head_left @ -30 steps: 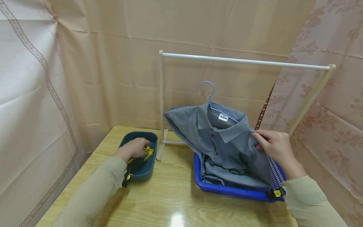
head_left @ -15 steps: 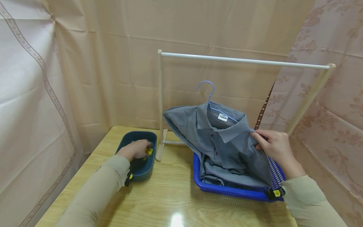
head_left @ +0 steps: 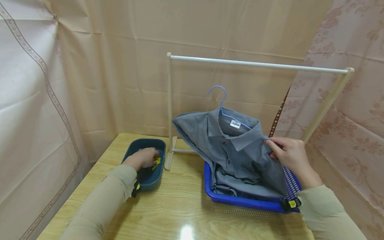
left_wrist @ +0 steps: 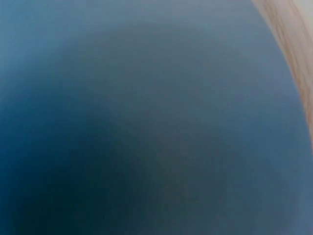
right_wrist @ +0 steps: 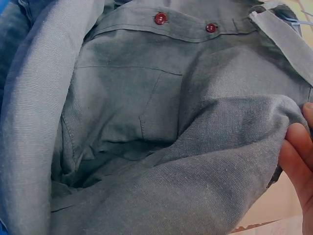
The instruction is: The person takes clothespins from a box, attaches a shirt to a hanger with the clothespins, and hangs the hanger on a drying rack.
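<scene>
A grey button-up shirt [head_left: 240, 150] sits on a light-blue hanger [head_left: 223, 91], its collar raised and lower part bunched in a blue plastic basket [head_left: 246, 204]. My right hand [head_left: 289, 155] pinches the shirt at its shoulder on the right. In the right wrist view, the fingers [right_wrist: 296, 147] grip the grey cloth, with red buttons [right_wrist: 161, 18] beyond. My left hand [head_left: 144, 157] reaches down into a dark teal bin [head_left: 160, 178], beside small yellow clip-like pieces [head_left: 156, 163]. Its fingertips are hidden, and the left wrist view shows only a blurred bin wall [left_wrist: 195, 98].
A clothes rack with a white top bar [head_left: 258, 63] and wooden uprights [head_left: 169, 100] stands behind the shirt. The hanger's hook is below the bar, apart from it. Underneath is a wood-grain table [head_left: 168, 213]; beige curtains [head_left: 126, 66] enclose the back and sides.
My left hand has moved slightly right and lower into the bin, covering more of the yellow pieces. The right hand, shirt and hanger stay in place.
</scene>
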Action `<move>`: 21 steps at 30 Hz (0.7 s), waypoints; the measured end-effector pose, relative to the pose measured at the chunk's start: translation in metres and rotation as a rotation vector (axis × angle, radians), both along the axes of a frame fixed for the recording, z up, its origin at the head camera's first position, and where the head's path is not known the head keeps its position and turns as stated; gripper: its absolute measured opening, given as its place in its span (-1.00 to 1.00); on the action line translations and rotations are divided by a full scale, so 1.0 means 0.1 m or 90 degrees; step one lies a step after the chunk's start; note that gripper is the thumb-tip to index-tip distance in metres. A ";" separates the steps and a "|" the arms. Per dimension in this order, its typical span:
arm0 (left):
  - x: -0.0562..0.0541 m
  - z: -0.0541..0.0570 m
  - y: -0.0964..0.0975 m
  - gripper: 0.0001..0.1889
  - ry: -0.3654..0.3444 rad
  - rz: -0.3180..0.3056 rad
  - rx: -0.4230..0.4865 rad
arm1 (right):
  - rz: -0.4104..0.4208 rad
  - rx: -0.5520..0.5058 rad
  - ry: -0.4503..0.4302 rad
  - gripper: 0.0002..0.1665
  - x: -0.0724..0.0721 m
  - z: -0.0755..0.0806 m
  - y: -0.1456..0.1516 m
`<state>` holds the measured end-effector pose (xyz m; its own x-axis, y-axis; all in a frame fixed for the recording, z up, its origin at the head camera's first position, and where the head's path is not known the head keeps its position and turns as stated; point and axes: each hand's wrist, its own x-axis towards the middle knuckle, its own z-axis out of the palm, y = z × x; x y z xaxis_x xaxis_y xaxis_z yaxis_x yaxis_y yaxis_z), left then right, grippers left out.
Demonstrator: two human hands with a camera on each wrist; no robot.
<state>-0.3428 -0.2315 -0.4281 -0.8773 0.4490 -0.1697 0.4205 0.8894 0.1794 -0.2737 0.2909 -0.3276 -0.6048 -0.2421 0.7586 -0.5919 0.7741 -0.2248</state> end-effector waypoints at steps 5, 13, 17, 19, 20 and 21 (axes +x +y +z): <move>-0.01 0.00 -0.02 -0.76 -0.007 0.022 0.016 | -0.003 0.001 0.000 -0.84 0.00 0.00 0.00; -0.01 0.06 -0.10 -0.79 0.010 0.040 0.079 | -0.008 -0.001 -0.004 -0.85 0.02 0.00 -0.01; 0.00 0.11 -0.15 -0.75 0.032 0.050 0.105 | -0.006 -0.002 -0.004 -0.85 0.03 0.00 -0.02; 0.02 0.14 -0.17 -0.74 0.046 0.052 0.121 | -0.004 -0.005 -0.001 -0.84 0.04 0.00 -0.02; 0.02 0.16 -0.18 -0.74 0.055 0.050 0.130 | -0.003 -0.005 0.000 -0.85 0.04 0.01 -0.02; 0.03 0.18 -0.18 -0.74 0.064 0.049 0.140 | -0.003 -0.006 0.002 -0.84 0.04 0.01 -0.03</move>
